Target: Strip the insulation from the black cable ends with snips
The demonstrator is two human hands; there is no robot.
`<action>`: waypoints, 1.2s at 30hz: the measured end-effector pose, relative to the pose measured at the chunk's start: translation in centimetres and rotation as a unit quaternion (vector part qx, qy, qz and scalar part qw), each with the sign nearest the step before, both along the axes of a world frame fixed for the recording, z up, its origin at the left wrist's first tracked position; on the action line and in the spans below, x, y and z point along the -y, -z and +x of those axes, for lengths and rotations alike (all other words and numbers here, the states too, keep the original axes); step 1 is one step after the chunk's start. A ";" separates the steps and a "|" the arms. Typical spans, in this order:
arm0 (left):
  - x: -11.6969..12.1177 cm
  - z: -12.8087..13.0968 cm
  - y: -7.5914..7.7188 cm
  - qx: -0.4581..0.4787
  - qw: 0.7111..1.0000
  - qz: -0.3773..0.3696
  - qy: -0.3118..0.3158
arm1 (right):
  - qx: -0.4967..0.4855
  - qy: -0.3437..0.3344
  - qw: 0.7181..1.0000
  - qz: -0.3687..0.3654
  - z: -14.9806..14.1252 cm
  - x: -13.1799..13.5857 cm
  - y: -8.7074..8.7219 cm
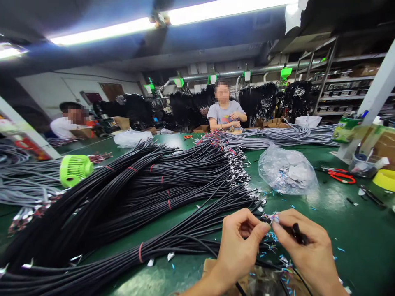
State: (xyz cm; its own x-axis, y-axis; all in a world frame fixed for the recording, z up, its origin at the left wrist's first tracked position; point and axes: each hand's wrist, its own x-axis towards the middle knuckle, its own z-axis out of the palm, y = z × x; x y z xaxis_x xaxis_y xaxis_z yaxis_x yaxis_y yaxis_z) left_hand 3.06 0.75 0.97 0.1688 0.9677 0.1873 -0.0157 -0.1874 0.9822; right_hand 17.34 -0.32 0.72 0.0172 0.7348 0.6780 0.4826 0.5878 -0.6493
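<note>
Having real trouble making out the cable end [268, 218], with its fine wires mostly hiding between the fingertips. Struggling too with the dark tool [299, 233] in the right hand [311, 246]; poking out past the fingers, but not showing enough to tell what kind. Blurring together under the wrists: dark clutter and a bit of cardboard [210, 265], partly covered by the left hand [239, 244]. Running out of view at the bottom edge with both forearms, and at the left edge with the black cables [191, 164].

As for pose, coming in from below with both hands, nearly meeting over the green table [361, 250]. Bending the left fingers inward and pinching the cable end between thumb and index finger. Angling the right hand in from the other side, closing thumb and index finger on the wires, curling the other fingers round the dark tool. Lying beyond: a plastic bag [288, 170] of scraps, near red-handled pliers [341, 176].
</note>
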 end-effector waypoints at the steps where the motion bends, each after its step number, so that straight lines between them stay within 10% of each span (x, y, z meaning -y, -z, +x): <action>1: 0.0 0.0 0.0 -0.001 1.000 0.002 0.001 | 0.012 0.003 1.000 0.028 -0.1 0.1 -0.1; 17: -0.2 -0.7 -0.1 -0.034 0.994 0.095 -0.034 | 0.044 -0.052 0.996 -0.057 0.8 0.0 -0.8; 26: -0.2 -1.4 -1.3 -0.147 0.967 0.201 -0.060 | 0.062 -0.011 0.995 0.074 1.3 0.5 -0.1; 31: -0.5 -2.2 -2.0 -0.114 0.988 0.085 0.069 | 0.044 -0.101 0.987 -0.117 2.4 0.3 -0.6; 36: -0.4 -2.3 -1.5 0.019 0.972 0.029 0.231 | -0.185 -0.220 0.909 -0.300 1.9 0.3 0.0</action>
State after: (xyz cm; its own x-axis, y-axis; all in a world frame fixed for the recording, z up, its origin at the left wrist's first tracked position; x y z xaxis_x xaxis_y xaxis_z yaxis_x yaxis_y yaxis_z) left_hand 0.81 1.11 2.50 0.5748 0.7780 0.2537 -0.1477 -0.2063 0.9673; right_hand 19.28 -0.65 0.68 -0.2226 0.9617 0.1598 -0.0308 0.1569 -0.9871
